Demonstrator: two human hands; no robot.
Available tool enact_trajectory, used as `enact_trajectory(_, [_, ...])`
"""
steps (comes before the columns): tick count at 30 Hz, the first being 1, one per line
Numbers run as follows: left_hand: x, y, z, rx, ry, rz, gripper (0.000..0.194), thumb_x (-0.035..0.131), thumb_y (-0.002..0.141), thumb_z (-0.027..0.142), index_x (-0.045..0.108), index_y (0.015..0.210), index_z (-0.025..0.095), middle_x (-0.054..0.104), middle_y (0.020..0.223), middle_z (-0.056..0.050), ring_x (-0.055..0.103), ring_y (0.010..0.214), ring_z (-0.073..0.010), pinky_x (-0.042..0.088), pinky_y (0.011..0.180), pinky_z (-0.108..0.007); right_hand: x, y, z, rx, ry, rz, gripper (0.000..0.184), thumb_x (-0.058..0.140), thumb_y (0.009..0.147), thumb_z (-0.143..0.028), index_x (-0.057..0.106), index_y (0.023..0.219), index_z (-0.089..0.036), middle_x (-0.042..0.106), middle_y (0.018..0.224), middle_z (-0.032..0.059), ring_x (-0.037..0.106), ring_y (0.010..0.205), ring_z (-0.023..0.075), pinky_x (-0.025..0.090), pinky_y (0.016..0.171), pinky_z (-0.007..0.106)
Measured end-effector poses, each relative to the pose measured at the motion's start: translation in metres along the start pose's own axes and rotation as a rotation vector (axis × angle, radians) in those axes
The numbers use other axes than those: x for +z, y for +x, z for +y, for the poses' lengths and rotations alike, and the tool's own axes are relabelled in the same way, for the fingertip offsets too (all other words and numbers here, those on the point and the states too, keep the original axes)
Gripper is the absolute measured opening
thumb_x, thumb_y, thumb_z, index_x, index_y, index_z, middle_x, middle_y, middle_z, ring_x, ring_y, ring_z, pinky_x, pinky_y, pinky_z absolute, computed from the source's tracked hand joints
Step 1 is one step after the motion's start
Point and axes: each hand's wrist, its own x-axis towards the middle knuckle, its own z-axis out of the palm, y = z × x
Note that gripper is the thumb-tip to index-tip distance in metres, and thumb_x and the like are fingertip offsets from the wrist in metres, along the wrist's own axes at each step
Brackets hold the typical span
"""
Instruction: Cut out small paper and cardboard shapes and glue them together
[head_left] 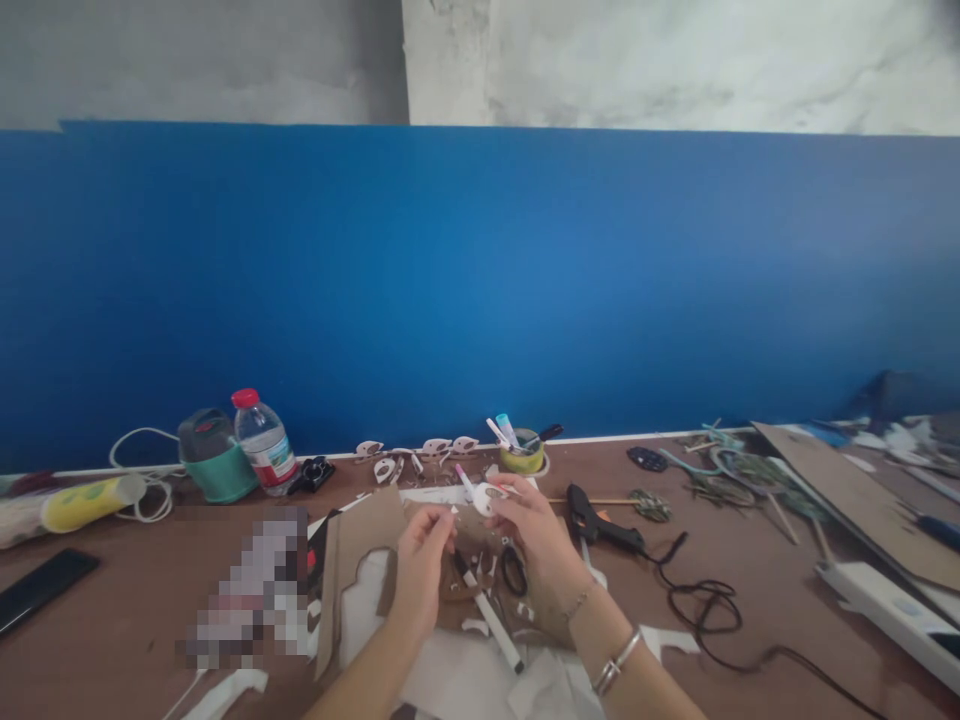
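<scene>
My right hand [536,530] pinches a white bird-shaped cutout [486,500] between thumb and fingers, above the middle of the worktable. Facing it, my left hand [420,560] has thumb and forefinger pressed together on a tiny white scrap [454,510]. The two hands are a short gap apart. Below them lie a white marker pen [499,635] and black-handled scissors [514,570] among paper scraps. Behind the hands, several similar bird cutouts [437,447] stand or lie near the blue wall panel. A pink-tipped pen [464,483] is just beyond the cutout.
A black glue gun [600,520] with a trailing cord is right of my hands. Pens stand in a tape roll [523,460] behind. Cardboard [349,550], a water bottle [266,450] and a phone [45,588] are leftward; a white power strip [892,610] lies far right.
</scene>
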Motion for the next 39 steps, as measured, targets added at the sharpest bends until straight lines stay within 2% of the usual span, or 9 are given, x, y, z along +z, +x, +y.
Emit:
enact_trajectory(5, [0.001,-0.001,0.003,-0.029,-0.007,-0.014,0.026,0.068,0.071,0.041,0.06,0.066,0.017,0.053,0.061,0.002,0.045,0.06,-0.0119,0.035,0.058,-0.022,-0.002,0.003,0.001,0.067,0.046,-0.024,0.04,0.074,0.059,-0.027,0.066,0.096,-0.014,0.068,0.073,0.002,0.062,0.06,0.0132,0.046,0.059,0.024])
enact_trajectory(9, [0.0,0.001,0.002,-0.033,-0.004,-0.009,0.029,0.069,0.068,0.044,0.061,0.067,0.017,0.054,0.062,0.002,0.046,0.06,-0.0125,0.035,0.058,-0.022,-0.006,0.006,0.004,0.058,0.036,-0.085,0.046,0.078,0.056,-0.025,0.066,0.099,-0.013,0.067,0.069,0.0004,0.063,0.065,0.0142,0.046,0.063,0.024])
enact_trajectory(11, [0.0,0.002,0.001,-0.031,-0.007,-0.006,0.029,0.07,0.067,0.045,0.061,0.067,0.017,0.055,0.062,0.002,0.046,0.06,-0.0125,0.035,0.059,-0.022,-0.008,0.006,0.004,0.041,0.011,-0.108,0.046,0.079,0.056,-0.027,0.066,0.098,-0.014,0.066,0.068,-0.0002,0.063,0.064,0.0137,0.045,0.06,0.023])
enact_trajectory(14, [-0.001,0.002,0.001,-0.027,-0.013,-0.011,0.03,0.071,0.066,0.045,0.061,0.065,0.017,0.055,0.061,0.002,0.046,0.06,-0.0124,0.035,0.059,-0.022,-0.008,0.005,0.0,0.017,-0.122,-0.135,0.031,0.075,0.063,-0.038,0.067,0.079,-0.013,0.061,0.058,-0.0013,0.056,0.05,0.0106,0.037,0.046,0.021])
enact_trajectory(16, [-0.001,0.003,0.002,-0.031,-0.016,-0.021,0.03,0.071,0.066,0.045,0.061,0.064,0.017,0.055,0.062,0.002,0.047,0.06,-0.0125,0.036,0.059,-0.022,-0.009,0.005,-0.002,0.013,-0.228,-0.113,0.033,0.07,0.066,-0.046,0.061,0.061,-0.014,0.055,0.048,-0.0031,0.048,0.039,0.008,0.027,0.037,0.02])
enact_trajectory(18, [0.0,0.002,0.003,-0.043,-0.019,-0.036,0.029,0.071,0.066,0.044,0.061,0.064,0.017,0.057,0.062,0.001,0.048,0.061,-0.0128,0.036,0.06,-0.022,-0.009,0.006,-0.002,0.006,-0.277,-0.073,0.038,0.068,0.067,-0.049,0.055,0.054,-0.016,0.051,0.044,-0.0045,0.044,0.035,0.0069,0.022,0.034,0.019])
enact_trajectory(24, [0.0,0.003,0.0,-0.066,-0.017,-0.074,0.025,0.069,0.069,0.039,0.06,0.063,0.017,0.058,0.063,0.002,0.05,0.063,-0.0132,0.038,0.063,-0.023,-0.009,0.009,0.0,0.023,-0.225,-0.122,0.029,0.072,0.061,-0.041,0.058,0.063,-0.016,0.058,0.049,-0.0032,0.051,0.039,0.0085,0.031,0.037,0.018])
enact_trajectory(30, [-0.001,0.003,-0.001,-0.059,0.013,-0.082,0.025,0.069,0.068,0.04,0.06,0.063,0.017,0.059,0.064,0.001,0.051,0.063,-0.0141,0.038,0.062,-0.023,-0.007,0.008,0.004,-0.013,-0.198,-0.109,0.03,0.071,0.064,-0.044,0.062,0.069,-0.015,0.061,0.055,-0.0019,0.052,0.041,0.0085,0.036,0.04,0.019])
enact_trajectory(39, [-0.002,0.004,-0.002,-0.057,0.045,-0.095,0.023,0.069,0.068,0.037,0.06,0.06,0.017,0.055,0.059,0.003,0.049,0.06,-0.013,0.036,0.06,-0.022,-0.005,0.011,0.01,-0.032,-0.206,-0.135,0.033,0.072,0.064,-0.046,0.061,0.07,-0.015,0.059,0.052,-0.0029,0.053,0.042,0.0094,0.037,0.041,0.02])
